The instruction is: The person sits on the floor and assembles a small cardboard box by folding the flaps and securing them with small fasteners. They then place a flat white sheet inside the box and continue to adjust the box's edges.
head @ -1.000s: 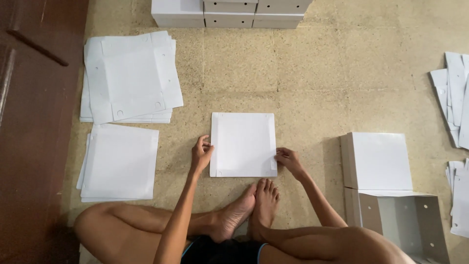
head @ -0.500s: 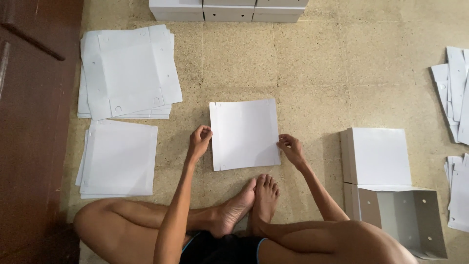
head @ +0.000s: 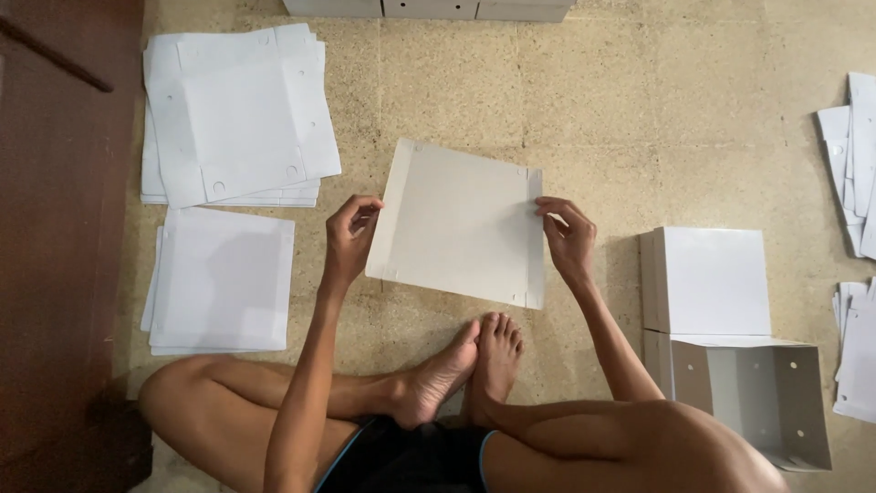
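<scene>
A flat white cardboard sheet (head: 461, 222) with creased edges is lifted off the tiled floor and tilted slightly, its left side higher. My left hand (head: 348, 239) grips its left edge, fingers curled over it. My right hand (head: 570, 239) pinches its right edge. My crossed legs and bare feet (head: 470, 365) lie just below the sheet.
Two stacks of white sheets lie at left: a punched stack (head: 239, 114) and a plain stack (head: 222, 280). Folded white boxes (head: 710, 281) and an open box (head: 762, 393) stand at right. More sheets (head: 853, 146) lie far right. A dark wooden door (head: 55, 228) borders the left.
The sheet lay flat on the floor under both hands; now both hands have raised it off the floor and tipped it up.
</scene>
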